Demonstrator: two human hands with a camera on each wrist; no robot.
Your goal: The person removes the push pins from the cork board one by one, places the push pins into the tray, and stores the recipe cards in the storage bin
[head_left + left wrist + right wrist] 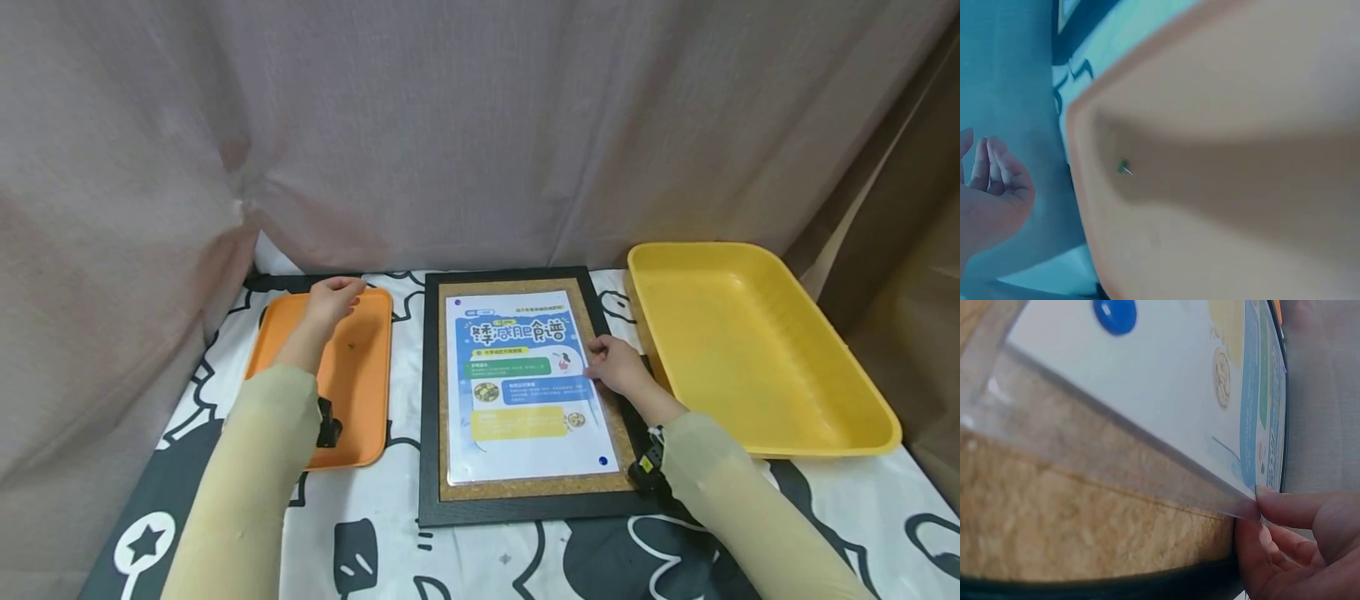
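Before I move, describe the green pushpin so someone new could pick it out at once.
Start at the orange tray, left of the black-framed cork board. On the tray's floor, in its far half, lies a tiny green pushpin with its metal point showing. Unlike the blue pin at the near right corner of the poster, it is green and lies loose.

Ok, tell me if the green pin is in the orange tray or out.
In: the head and left wrist views show the green pin lying on the orange tray, inside its rim.
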